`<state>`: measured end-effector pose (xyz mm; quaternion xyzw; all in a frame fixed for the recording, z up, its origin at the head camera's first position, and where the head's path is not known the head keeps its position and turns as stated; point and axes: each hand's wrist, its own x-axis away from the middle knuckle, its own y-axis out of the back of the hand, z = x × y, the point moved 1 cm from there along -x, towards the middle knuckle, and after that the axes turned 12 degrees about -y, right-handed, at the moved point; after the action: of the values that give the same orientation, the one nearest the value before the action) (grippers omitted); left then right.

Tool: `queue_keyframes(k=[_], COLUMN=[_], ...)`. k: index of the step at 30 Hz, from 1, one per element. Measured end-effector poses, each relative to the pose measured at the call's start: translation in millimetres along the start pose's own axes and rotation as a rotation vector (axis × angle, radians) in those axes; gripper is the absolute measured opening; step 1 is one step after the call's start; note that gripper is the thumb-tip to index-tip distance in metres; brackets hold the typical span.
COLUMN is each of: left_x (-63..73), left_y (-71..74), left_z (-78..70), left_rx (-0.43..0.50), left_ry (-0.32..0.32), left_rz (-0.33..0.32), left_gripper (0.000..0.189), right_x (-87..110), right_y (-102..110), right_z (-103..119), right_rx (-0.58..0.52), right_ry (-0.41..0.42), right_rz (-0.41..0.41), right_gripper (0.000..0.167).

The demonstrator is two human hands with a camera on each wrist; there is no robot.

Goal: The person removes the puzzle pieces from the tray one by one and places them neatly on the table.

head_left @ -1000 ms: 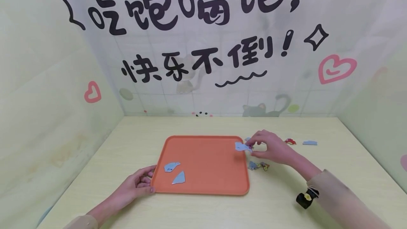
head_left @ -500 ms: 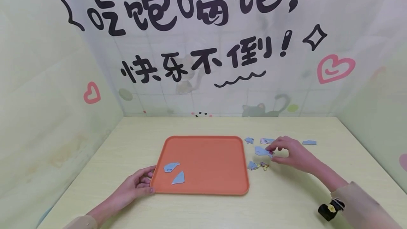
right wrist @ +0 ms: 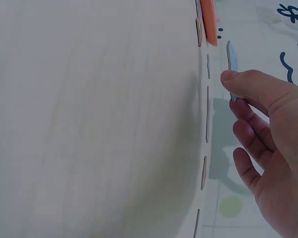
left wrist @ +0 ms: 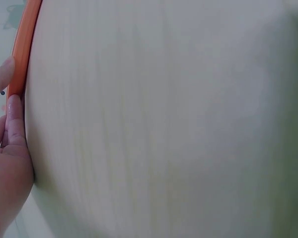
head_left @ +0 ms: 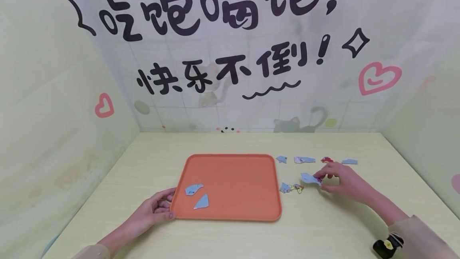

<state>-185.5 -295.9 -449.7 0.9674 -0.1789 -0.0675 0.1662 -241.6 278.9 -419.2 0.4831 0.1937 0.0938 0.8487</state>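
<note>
At the left edge of an orange tray, my left hand grips the rim, thumb on top and fingers curled at the side. My right hand pinches a pale blue puzzle piece between thumb and fingertips, right of the tray. In the right wrist view this puzzle piece is seen edge-on, raised over the table. Two other blue pieces lie apart in the tray's lower left: a curved one and a triangular one.
Along the back right lie a small blue piece, a long blue piece, a red patterned piece and a blue strip. Nearer, blue and yellow pieces lie beside the tray's right edge. Printed walls enclose the table.
My right hand has carried the pinched puzzle piece from above the tray's right rim out to the right and nearer. The left hand and tray have stayed in place.
</note>
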Motion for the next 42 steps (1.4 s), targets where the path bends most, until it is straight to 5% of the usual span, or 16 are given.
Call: queue_keyframes(k=[19, 42], left_x=[0.7, -0.7], left_y=[-1.1, 0.0], left_z=[1.4, 2.2], left_rx=[0.002, -0.009], left_ry=[0.011, 0.007], left_rz=[-0.002, 0.004], left_gripper=[0.081, 0.082], right_x=[12.5, 6.3], right_y=[-3, 3], right_z=[-18, -24], right_rx=[-0.056, -0.094], right_ry=[-0.115, -0.047], right_rz=[0.161, 0.225], right_gripper=[0.028, 0.030])
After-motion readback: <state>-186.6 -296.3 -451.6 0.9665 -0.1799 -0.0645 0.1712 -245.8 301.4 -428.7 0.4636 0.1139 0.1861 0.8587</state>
